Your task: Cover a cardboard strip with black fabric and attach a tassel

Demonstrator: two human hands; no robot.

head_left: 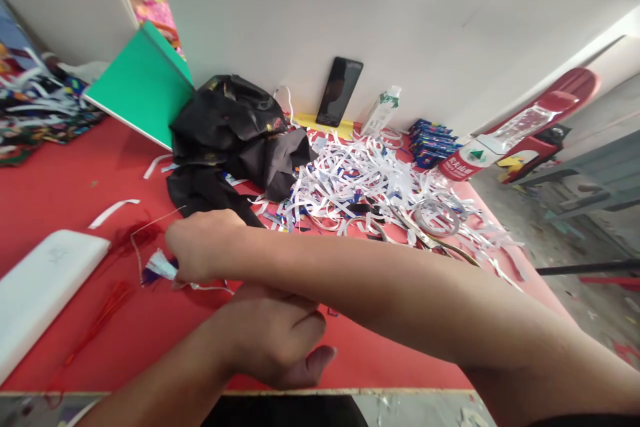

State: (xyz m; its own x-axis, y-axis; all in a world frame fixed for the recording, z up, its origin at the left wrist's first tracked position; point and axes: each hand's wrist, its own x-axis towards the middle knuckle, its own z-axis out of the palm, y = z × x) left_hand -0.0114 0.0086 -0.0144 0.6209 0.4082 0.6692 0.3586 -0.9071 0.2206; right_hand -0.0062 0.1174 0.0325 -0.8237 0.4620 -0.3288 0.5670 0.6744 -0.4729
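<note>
The red-covered work table (75, 173) fills most of the view, its near edge bare and paint-flecked. Against the white wall behind it lean a flat green board (140, 83) and, to its right, a dark smartphone (339, 91) standing on a yellow strip. A crumpled black plastic bag (235, 133) lies just below the board; beside it spreads a loose heap of white shredded paper strips (370, 180), with a roll of clear tape (437, 217) and a pair of scissors (425, 237) resting on its near edge. A small white-and-green carton (383, 110), a stack of blue packets (430, 141) and a clear water bottle with a red label (500, 143), lying on its side, sit along the far right. A white rectangular slab (40, 287) occupies the near left corner, thin red threads (100, 313) trailing next to it. The right forearm crosses the table from lower right, above the left wrist, screening part of the surface. The right hand (205, 247) is closed in a pinch on a small white-and-purple tassel (160, 267) — a fringed tuft lying just above the cloth, left of centre, with a thin cord (150, 223) looping from it. The left hand (275, 340) sits below, fingers curled narrowly; whether it grips anything cannot be told.
</note>
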